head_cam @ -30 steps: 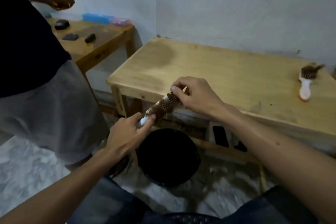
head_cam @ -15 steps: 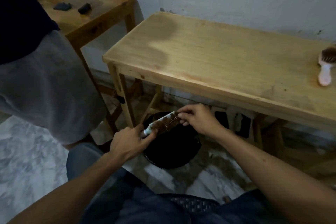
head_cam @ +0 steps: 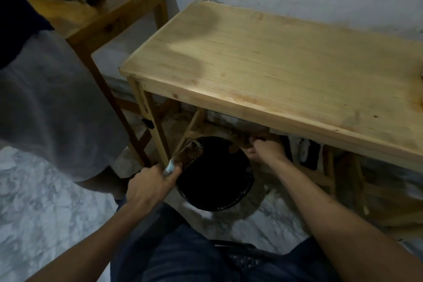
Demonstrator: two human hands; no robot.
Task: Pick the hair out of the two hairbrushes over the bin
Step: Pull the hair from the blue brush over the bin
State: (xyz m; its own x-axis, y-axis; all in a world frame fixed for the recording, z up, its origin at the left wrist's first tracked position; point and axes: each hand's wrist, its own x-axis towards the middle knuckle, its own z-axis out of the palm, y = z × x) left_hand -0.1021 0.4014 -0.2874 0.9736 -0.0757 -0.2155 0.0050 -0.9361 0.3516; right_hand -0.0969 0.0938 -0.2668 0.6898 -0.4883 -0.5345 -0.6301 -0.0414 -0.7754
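Black bin (head_cam: 229,199) directly beneath both sets of fingers, left hand (head_cam: 148,186) clamped on round brush (head_cam: 190,155), right hand (head_cam: 265,150) pinched shut, possibly on hair, cleaning seemingly midway, second brush unseen.

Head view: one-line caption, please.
Left hand holds brush over bin; right hand pulls away above it.

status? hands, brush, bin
Left hand shut on round hairbrush, held over the black bin. Right hand at the bin's far rim, fingers pinched; contents too blurred to tell. Second brush not in view. Nothing blocking.
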